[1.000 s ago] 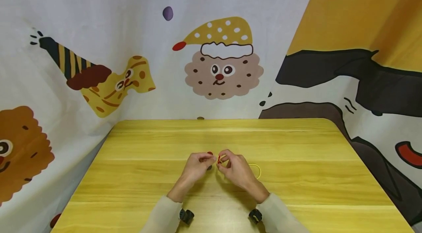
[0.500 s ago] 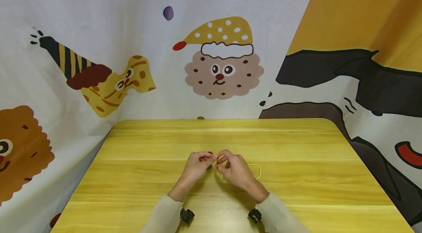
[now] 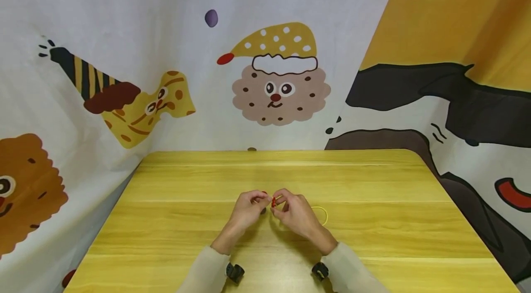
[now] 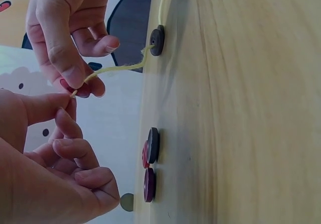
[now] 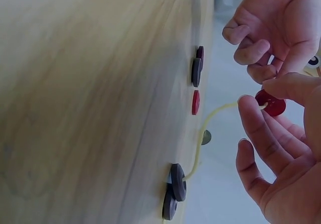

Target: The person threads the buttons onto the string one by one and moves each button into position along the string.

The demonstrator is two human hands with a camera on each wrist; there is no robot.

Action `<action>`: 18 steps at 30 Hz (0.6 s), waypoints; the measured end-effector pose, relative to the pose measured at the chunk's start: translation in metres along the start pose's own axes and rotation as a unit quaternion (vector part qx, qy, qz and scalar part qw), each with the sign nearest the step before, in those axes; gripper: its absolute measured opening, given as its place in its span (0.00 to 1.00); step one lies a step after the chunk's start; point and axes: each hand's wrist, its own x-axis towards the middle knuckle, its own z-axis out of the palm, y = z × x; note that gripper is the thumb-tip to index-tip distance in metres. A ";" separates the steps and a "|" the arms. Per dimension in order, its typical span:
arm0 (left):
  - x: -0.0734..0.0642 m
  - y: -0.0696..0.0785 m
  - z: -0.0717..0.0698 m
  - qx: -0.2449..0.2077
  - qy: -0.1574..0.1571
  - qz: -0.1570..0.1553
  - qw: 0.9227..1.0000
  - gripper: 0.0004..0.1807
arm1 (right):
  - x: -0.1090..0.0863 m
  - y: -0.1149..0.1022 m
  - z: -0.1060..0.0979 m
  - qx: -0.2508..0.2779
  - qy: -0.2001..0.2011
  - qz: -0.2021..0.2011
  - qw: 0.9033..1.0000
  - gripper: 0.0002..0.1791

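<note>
In the head view both hands meet above the middle of the table. My right hand pinches a round red button between thumb and fingers, and a yellow cord passes through it. My left hand pinches the cord's tip close against that button, as the left wrist view shows. From the red button the cord runs down to a dark button threaded on it; another dark button lies against that one in the right wrist view. The hands' fingertips partly hide the red button.
Loose buttons lie on the wooden table beyond the hands: a black one, a red one and a dark purple one. A loop of yellow cord lies by the right wrist. A printed curtain hangs behind the table.
My right hand has shifted slightly left with the red button, bringing it up to my left fingertips. The left hand has hardly moved.
</note>
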 end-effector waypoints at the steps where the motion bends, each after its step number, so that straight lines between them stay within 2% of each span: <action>1: 0.000 0.000 0.000 -0.001 0.000 -0.001 1.000 0.09 | 0.000 0.000 0.000 0.001 -0.001 0.001 1.000 0.15; 18: 0.001 0.003 -0.002 -0.018 -0.006 -0.004 1.000 0.09 | 0.001 0.000 -0.004 0.006 -0.014 0.018 1.000 0.16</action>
